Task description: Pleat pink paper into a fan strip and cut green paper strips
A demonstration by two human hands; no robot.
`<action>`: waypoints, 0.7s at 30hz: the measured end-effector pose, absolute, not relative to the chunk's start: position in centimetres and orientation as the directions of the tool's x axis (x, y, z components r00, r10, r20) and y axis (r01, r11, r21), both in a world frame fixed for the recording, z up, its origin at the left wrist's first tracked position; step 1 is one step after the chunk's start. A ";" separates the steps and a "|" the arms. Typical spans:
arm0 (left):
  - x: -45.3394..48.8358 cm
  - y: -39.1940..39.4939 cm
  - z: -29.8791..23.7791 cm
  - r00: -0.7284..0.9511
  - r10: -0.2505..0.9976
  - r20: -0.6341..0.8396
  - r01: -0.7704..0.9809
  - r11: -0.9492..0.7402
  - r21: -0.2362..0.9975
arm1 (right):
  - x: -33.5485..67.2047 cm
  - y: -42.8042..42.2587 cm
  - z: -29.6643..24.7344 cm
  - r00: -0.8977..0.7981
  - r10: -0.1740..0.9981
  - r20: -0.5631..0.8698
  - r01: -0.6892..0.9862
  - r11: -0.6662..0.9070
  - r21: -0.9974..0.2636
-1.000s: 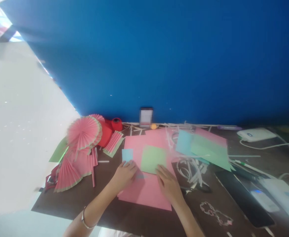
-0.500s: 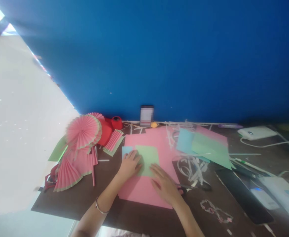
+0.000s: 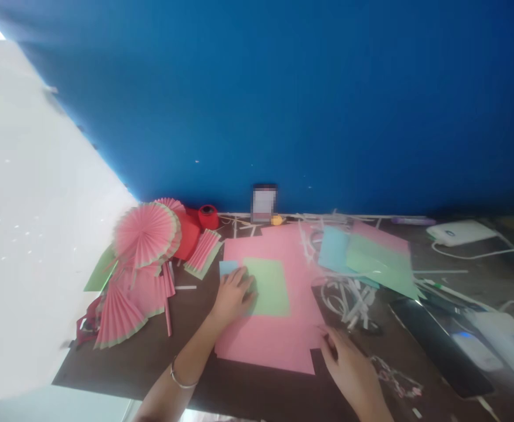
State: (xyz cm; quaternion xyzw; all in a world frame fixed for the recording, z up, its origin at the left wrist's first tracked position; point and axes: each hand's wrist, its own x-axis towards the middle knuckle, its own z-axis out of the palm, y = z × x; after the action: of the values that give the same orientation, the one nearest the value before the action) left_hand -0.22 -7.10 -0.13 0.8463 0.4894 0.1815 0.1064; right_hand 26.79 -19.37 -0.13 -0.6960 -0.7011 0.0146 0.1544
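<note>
My left hand (image 3: 234, 295) lies flat, fingers outstretched, on the left part of a light green paper square (image 3: 268, 287). A light blue paper (image 3: 227, 268) shows just beyond those fingers. Beneath both is a larger pink sheet (image 3: 268, 346) on the dark table. My right hand (image 3: 344, 358) is at the pink sheet's right edge, its fingers curled around the spot where dark-handled scissors lie; the hand covers most of them and the grip is blurred.
Pleated pink paper fans (image 3: 145, 234) and red tape (image 3: 208, 216) are at left. White paper strips (image 3: 349, 299), green paper (image 3: 380, 264) and blue paper (image 3: 333, 249) lie at right. A phone (image 3: 441, 346), a white device (image 3: 463, 232) and a beaded bracelet (image 3: 397, 378) are farther right.
My right hand has left the green square and moved right and toward me, to the scissors, with its fingers curling. My left hand stays on the paper. The view has shifted slightly.
</note>
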 end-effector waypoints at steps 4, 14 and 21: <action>-0.6 -6.9 -0.4 0.423 0.865 0.272 0.769 -0.501 0.397 | 26.7 -18.6 0.3 0.020 0.953 0.301 0.988 0.028 -0.154; -1.6 -6.1 -1.6 0.396 0.861 0.318 0.731 -0.505 0.458 | 20.0 -13.1 0.4 -0.299 0.927 0.224 0.920 0.343 -0.192; -1.6 -5.9 -1.8 0.389 0.874 0.292 0.735 -0.485 0.474 | 17.0 -13.1 0.5 -0.098 0.965 0.245 0.992 0.115 -0.056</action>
State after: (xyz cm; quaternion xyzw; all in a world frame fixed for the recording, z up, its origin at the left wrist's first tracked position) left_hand -1.55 -5.94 -1.77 0.8223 0.4892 0.2576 0.1348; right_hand 17.03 -13.09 0.54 -0.6625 -0.7382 -0.0616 0.1109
